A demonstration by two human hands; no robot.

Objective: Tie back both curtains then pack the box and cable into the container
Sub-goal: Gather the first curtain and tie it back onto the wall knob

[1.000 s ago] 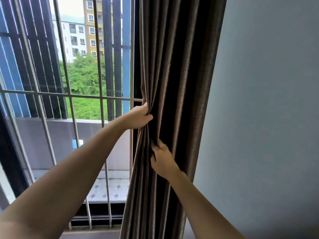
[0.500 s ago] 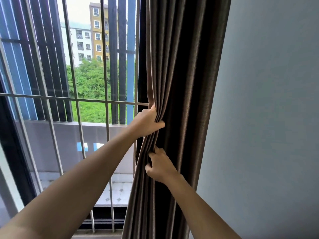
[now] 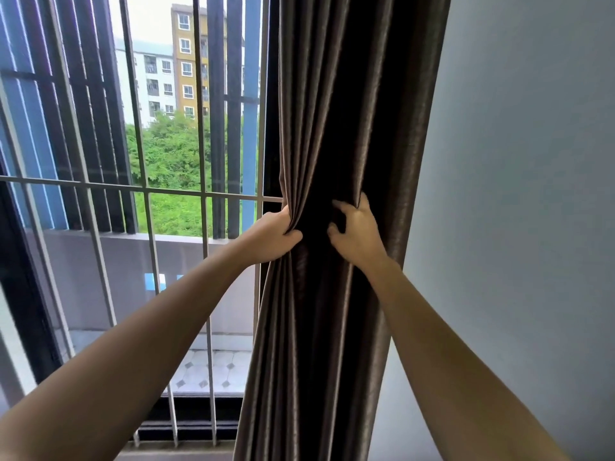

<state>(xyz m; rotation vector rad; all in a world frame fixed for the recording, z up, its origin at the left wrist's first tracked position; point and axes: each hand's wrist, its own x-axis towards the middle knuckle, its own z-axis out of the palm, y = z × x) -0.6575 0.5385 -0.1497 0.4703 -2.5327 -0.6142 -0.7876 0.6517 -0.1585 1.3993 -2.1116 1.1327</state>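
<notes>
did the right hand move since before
Yes: the right hand rose up the dark brown pleated curtain toward the level of the horizontal metal window bar, and rightward.

We count one curtain (image 3: 349, 128), a single dark brown drape; two hands on it, one left hand (image 3: 276, 234) and one right hand (image 3: 357, 236); two bare forearms, one left forearm (image 3: 149, 327) and one right forearm (image 3: 449, 344); one grey wall (image 3: 532, 194); one window grille (image 3: 206, 194), with one horizontal rail (image 3: 83, 184) and, as far as we can tell, five pale upright bars (image 3: 154, 261); two buildings outside, one yellow block (image 3: 186, 61) and one white block (image 3: 156, 78).
</notes>
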